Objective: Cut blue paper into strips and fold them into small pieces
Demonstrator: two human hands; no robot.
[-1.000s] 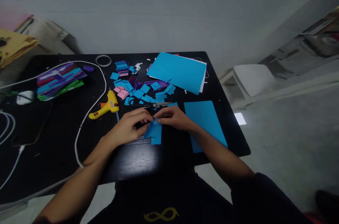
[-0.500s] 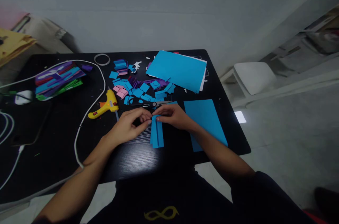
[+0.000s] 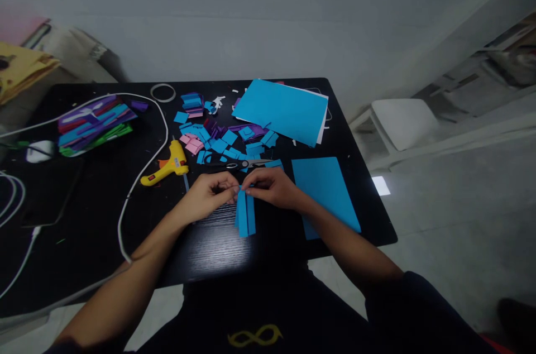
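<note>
A folded blue paper strip (image 3: 246, 217) hangs between my hands, its lower ends spread in several layers. My left hand (image 3: 213, 193) pinches its top edge from the left. From the right, my right hand (image 3: 272, 186) grips the same top edge between thumb and fingers. Just beyond my hands lie black-handled scissors (image 3: 245, 164), blades toward the right. Small cut blue pieces (image 3: 219, 145) are scattered behind the scissors, with pink pieces (image 3: 192, 144) at their left. A blue sheet (image 3: 324, 186) lies partly under my right forearm.
On the black table (image 3: 167, 264) are a yellow glue gun (image 3: 170, 165), a white cable (image 3: 125, 203), a bundle of coloured strips (image 3: 94, 124), a tape ring (image 3: 163, 92), a dark phone (image 3: 52, 197) and a large blue sheet (image 3: 285, 111). A white stool (image 3: 404, 122) stands at right.
The held blue strip has shifted slightly left, and its lower ends have swung left. The right hand's fingers have moved a little. Both hands still grip the strip.
</note>
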